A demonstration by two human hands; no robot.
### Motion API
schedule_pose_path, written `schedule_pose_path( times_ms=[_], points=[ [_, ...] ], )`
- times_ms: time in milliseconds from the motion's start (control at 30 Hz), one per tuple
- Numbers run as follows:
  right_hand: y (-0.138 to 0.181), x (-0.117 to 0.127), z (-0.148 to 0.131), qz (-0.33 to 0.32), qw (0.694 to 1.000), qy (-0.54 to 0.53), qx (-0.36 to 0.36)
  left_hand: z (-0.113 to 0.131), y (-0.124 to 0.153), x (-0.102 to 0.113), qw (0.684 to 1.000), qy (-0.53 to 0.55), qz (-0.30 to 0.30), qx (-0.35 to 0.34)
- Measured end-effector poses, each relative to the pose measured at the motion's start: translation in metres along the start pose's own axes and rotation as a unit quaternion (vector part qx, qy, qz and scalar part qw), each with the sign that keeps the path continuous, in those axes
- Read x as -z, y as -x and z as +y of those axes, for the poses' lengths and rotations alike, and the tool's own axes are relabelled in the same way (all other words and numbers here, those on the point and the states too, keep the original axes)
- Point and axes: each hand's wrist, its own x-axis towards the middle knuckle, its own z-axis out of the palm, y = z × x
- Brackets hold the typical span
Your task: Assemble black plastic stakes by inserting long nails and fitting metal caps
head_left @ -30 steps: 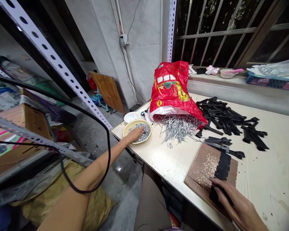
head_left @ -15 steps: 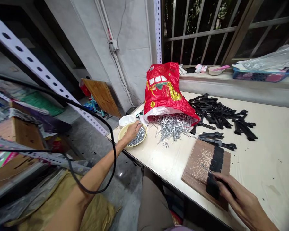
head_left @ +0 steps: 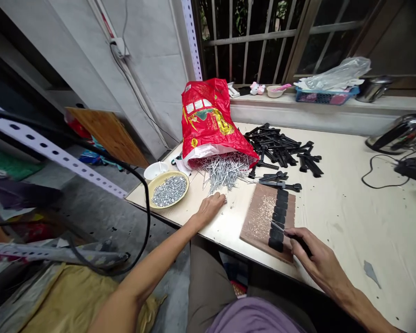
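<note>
Fingers of the left hand point(head_left: 211, 208) curl loosely on the table point(head_left: 336, 208) beside spilled nails point(head_left: 223, 169); right hand point(head_left: 314, 259) pinches a black tool point(head_left: 300, 239) on the brown board point(head_left: 260, 217). Red bag point(head_left: 208, 122) behind.

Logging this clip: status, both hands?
Left hand on table at spilled nails, grip unclear. Right hand holds black part at board. Nothing in the way.
</note>
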Motion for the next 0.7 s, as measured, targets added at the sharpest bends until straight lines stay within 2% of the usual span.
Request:
schedule_pose_path(
  times_ms=[267,567,700],
  points=[
    [0.003,-0.006,0.005,-0.041,0.998,-0.043,-0.033,0.009,0.010,0.007,0.997,-0.059,0.039,0.008],
    [0.001,-0.002,0.009,-0.023,0.998,-0.057,-0.002,0.015,0.006,0.013,0.986,-0.093,0.127,-0.047],
    [0.000,0.002,0.010,-0.007,0.998,-0.059,0.003,0.024,-0.001,0.017,0.988,-0.096,0.099,-0.067]
  ],
)
